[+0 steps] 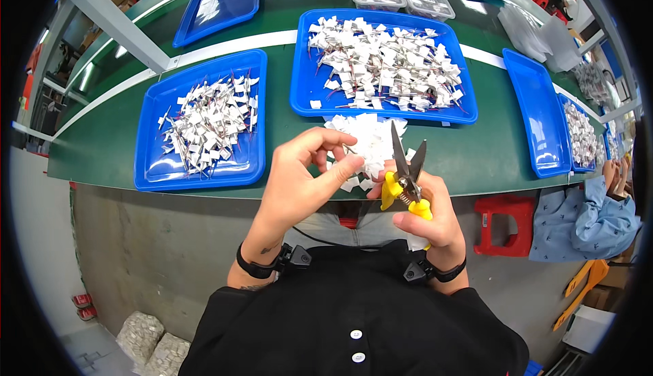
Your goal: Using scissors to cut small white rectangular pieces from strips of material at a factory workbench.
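Over the near edge of the green desk [277,104], beside a heap of white pieces [373,142], the right hand [441,211] grips yellow-handled shears [409,183] with parted blades, while the left hand [299,175] forms a narrow pinch, anything in it too small to tell. The shears should be stiff and fairly light, best held by the handles; the paper-like pieces look feather-light and easily creased, best taken by an edge, with no legible writing.

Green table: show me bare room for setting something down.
Green tabletop lies bare between centre tray and empty right tray; a narrower strip separates left tray from centre tray. Crowded: the white pile beside left hand and shears.
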Demonstrator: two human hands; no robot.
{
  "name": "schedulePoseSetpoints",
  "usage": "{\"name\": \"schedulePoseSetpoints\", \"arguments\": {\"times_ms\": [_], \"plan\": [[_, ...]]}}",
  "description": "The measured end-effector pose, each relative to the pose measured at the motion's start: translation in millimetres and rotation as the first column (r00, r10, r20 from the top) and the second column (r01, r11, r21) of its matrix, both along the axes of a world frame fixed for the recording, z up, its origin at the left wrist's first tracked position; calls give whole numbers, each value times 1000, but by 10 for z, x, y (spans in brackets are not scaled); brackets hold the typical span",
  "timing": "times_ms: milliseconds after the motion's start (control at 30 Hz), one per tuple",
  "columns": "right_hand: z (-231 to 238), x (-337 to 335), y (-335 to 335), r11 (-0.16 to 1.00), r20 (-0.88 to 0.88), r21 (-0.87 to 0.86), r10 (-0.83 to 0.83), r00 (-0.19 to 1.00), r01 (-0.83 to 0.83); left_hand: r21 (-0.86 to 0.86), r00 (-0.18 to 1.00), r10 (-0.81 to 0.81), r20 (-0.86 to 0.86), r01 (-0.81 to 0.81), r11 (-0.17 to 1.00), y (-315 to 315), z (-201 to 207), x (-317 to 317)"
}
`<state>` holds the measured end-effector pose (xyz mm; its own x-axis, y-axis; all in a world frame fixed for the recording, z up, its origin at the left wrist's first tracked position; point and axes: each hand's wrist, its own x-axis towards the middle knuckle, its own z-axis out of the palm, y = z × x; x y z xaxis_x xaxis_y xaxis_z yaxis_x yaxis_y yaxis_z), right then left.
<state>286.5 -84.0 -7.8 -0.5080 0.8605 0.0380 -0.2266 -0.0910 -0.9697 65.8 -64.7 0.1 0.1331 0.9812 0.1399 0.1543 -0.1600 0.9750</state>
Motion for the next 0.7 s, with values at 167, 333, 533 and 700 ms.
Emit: {"name": "schedulePoseSetpoints", "arguments": {"times_ms": [167, 333, 533, 700], "plan": [[6, -20, -5, 1000, -11, -10, -24, 1000, 24, 32, 998, -53, -24, 54, 998, -58, -126, 58], [-35, -43, -9, 999, 0, -18, -48, 999, 48, 41, 1000, -11, -22, 11, 999, -85, -135, 117], [-34, -51, 6, 999, 8, 18, -34, 999, 34, 129, 1000, 12, -28, -8, 992, -84, -158, 118], [-17, -62, 7, 999, 30, 45, -8, 1000, 7, 136, 995, 78, -62, -69, 988, -74, -218, 146]]}}
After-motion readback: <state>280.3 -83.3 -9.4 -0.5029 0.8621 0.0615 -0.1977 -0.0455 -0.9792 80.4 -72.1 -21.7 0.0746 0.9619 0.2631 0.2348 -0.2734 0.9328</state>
